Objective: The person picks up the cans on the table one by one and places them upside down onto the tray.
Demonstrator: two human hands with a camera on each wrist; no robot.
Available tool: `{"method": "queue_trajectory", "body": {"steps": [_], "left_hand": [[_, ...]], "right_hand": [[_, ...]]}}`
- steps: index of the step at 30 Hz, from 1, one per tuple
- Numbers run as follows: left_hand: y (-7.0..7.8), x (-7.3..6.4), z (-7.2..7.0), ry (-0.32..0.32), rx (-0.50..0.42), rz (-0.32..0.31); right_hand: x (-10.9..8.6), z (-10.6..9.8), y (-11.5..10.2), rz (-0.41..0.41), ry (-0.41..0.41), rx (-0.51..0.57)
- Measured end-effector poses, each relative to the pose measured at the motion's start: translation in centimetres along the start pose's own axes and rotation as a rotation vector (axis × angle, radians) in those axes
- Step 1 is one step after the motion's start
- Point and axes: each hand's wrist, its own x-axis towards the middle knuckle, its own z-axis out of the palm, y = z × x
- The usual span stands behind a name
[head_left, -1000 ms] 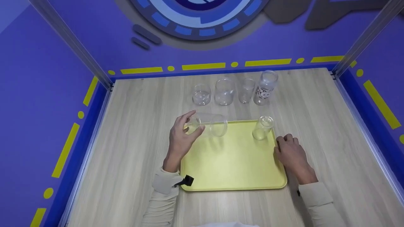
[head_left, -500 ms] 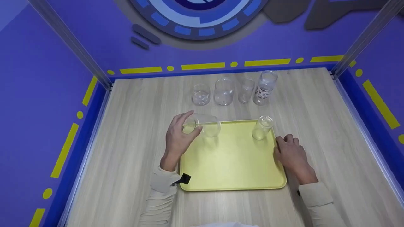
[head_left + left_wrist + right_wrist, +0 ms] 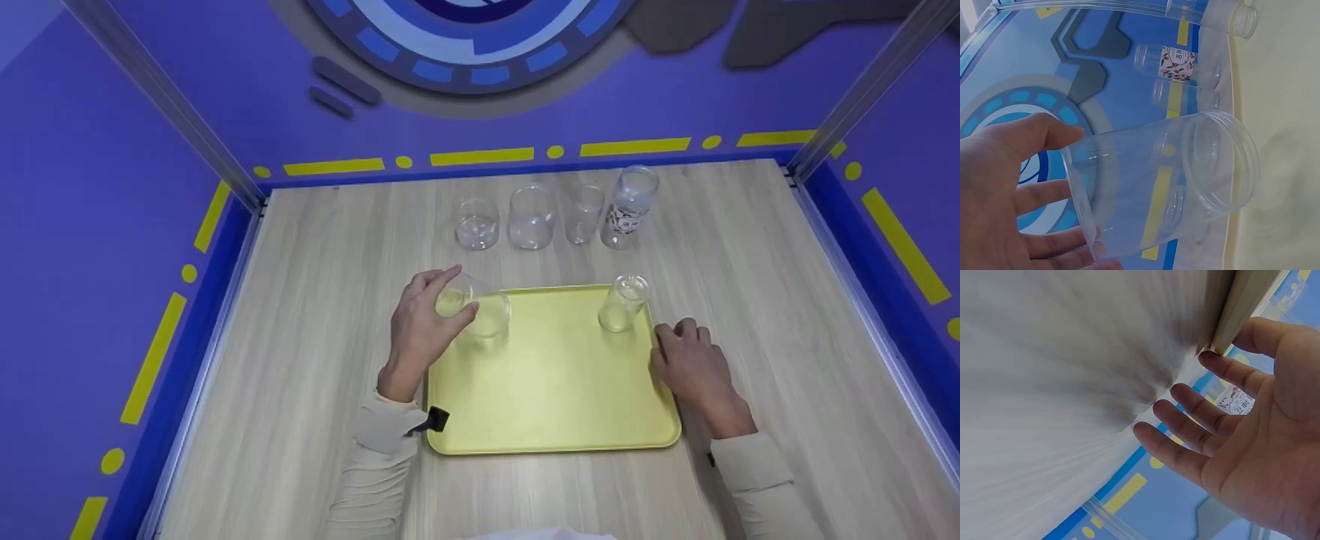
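Observation:
My left hand (image 3: 427,322) grips one end of a wide clear cup (image 3: 489,315), thumb on one side and fingers on the other. The cup is tilted, held over the back left corner of the yellow tray (image 3: 555,390). In the left wrist view, the cup's (image 3: 1134,180) thick ringed end points toward the tray. My right hand (image 3: 694,367) rests at the tray's right edge. In the right wrist view, thumb and index finger touch the tray edge (image 3: 1244,306), and the other fingertips meet the tabletop. A narrower clear glass (image 3: 622,307) stands at the tray's back right corner.
Behind the tray stands a row of clear glasses: a short tumbler (image 3: 477,225), a wider one (image 3: 532,219), a slim one (image 3: 585,215) and a tall one with a printed label (image 3: 630,210). Blue panels (image 3: 480,127) enclose the wooden table (image 3: 322,300).
My left hand has moved slightly left with the cup, whose far end has swung left and down toward the tray. The right hand has stayed at the tray edge.

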Motion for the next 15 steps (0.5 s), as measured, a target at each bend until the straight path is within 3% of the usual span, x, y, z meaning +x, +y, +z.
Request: {"method": "queue_trajectory", "body": {"steps": [15], "left_hand": [[0.03,0.51,0.19,-0.045,0.137,0.026]], "right_hand": [[-0.22,0.29,0.15,-0.03,0.019,-0.018]]}}
